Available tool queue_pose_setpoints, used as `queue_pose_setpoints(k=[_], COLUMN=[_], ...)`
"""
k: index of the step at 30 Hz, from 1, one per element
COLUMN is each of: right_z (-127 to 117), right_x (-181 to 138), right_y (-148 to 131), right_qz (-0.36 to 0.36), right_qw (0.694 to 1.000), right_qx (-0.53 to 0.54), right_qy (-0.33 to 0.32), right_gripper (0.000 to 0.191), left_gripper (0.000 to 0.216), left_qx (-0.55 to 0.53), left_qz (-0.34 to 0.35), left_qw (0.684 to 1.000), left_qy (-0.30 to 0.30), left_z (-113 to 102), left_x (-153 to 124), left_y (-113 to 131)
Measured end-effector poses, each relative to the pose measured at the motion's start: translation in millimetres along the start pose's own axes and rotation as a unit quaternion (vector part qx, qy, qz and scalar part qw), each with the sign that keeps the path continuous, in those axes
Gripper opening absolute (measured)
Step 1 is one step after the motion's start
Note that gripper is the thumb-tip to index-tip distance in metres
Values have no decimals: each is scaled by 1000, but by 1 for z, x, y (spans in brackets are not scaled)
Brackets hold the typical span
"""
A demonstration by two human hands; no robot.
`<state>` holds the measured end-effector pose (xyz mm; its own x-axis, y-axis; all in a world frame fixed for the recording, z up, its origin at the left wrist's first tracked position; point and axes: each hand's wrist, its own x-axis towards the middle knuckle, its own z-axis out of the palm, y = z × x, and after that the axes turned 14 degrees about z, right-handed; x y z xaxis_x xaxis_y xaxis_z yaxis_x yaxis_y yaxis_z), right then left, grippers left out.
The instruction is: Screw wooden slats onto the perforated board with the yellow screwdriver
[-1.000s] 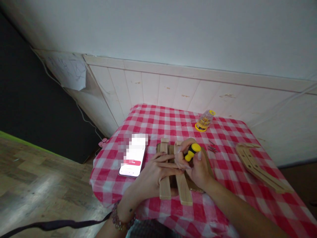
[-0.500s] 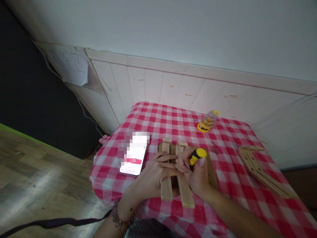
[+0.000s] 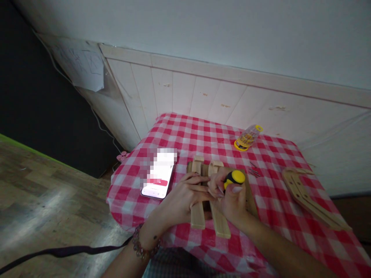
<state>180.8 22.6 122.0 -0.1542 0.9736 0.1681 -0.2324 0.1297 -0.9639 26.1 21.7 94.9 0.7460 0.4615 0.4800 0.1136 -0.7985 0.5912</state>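
My right hand (image 3: 228,197) is closed around a screwdriver (image 3: 238,177) with a black and yellow handle. Its shaft and tip are hidden by my fingers. Under both hands lies a wooden assembly (image 3: 222,224) with two light strips across a browner board; each strip has a raised end at the far side. My left hand (image 3: 185,197) grips the assembly, its fingers reaching over the left strip toward the right one. A bit of finger shows low between the strips, and the fingertips come close to my right hand.
A phone (image 3: 158,185) with a lit, partly blurred screen lies to the left. A clear, yellow-based container (image 3: 247,138) stands at the back right. Several small metal pieces (image 3: 254,171) lie near it. A curved wooden part (image 3: 307,200) rests at the right on the checked tablecloth (image 3: 197,133).
The whole view has shifted slightly, so the table sits a little higher and further right. Both hands keep their hold, and the screwdriver handle looks slightly turned or tilted.
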Motion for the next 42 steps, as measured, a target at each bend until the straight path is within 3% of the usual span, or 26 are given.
queue_pose_setpoints(k=[25,32,42], right_z=[-5,-4,-11], right_x=[-2,0,6], right_y=[9,12,-12], right_qz=[2,-4,128], right_qw=[997,1000,989], right_qx=[-80,-18,71], right_qy=[9,-5,-33], right_gripper=[62,60,67], left_gripper=[22,21,39], left_qx=[-15,-3,25], left_qz=[-3,8,-8], left_qw=[1000,1000,999], left_qy=[3,16,-29], left_z=[0,0,-2], left_x=[0,1,0], left_y=[0,1,-1])
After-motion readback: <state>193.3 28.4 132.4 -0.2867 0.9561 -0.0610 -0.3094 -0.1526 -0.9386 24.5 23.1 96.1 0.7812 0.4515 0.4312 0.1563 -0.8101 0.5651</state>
